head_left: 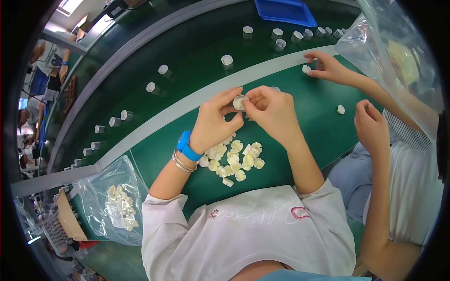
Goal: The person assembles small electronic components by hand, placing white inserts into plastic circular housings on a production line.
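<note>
A small round cup (239, 99) with a pale inside is held up over the green table between my two hands. My left hand (216, 121) grips its left side, thumb below and fingers curled above. The fingers of my right hand (273, 108) are closed at its right edge, thumb against the rim. Whether they also pinch a small part is hidden. Under my hands lies a loose pile of pale yellow-white, round-lobed pieces (234, 161). The rim of another round thing (275, 88) peeks out behind my right hand.
Grey cups (227, 62) stand spaced along the green belt (197, 51) beyond a grey rail (187, 102). A blue tray (286, 12) sits at the far side. At left lies a clear bag (117, 206) of pale pieces. A co-worker's hands (330, 70) work at right, near loose pieces.
</note>
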{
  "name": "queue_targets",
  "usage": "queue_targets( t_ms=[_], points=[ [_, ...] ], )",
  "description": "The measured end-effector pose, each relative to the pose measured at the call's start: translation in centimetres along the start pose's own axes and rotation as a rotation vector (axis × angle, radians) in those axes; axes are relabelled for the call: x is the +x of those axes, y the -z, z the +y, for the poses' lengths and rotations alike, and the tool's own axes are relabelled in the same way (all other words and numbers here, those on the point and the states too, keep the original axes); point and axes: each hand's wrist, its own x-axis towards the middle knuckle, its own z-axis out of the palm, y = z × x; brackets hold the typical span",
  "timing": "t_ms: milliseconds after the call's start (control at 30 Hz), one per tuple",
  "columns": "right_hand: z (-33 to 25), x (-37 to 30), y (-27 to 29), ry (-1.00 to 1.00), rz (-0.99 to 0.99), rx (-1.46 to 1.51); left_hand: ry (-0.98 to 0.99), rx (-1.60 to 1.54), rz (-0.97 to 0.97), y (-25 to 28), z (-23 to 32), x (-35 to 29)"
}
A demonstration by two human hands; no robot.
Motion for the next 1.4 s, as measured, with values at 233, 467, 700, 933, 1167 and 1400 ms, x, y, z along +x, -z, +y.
queue_targets(
  t_ms=[233, 467, 700, 933, 1167, 1400],
  points=[
    [0.0, 0.9, 1.3, -0.121, -0.14, 0.063, -0.129, 0.396, -0.128, -0.1, 0.3, 0.7],
    [0.4, 1.4, 1.0, 0.011, -0.065, -0.028, -0.228, 0.44, -0.104, 0.6, 0.9, 2.3],
    [2.3, -0.1, 0.2, 0.176, -0.38, -0.255, -0.011, 0.496, 0.339, 6.0, -3.9, 5.4],
    [3.4, -0.1, -0.2, 0.114, -0.511, -0.31, 0.029, 0.826, 0.336, 7.6, -8.3, 5.7],
    [3.4, 1.9, 2.9, -0.192, -0.427, 0.547, -0.04, 1.007, 0.277, 8.0, -7.7, 5.6],
    [4.1, 2.6, 4.2, -0.207, -0.402, 0.661, -0.182, 1.051, 0.451, 5.3, -3.1, 6.1]
  ],
)
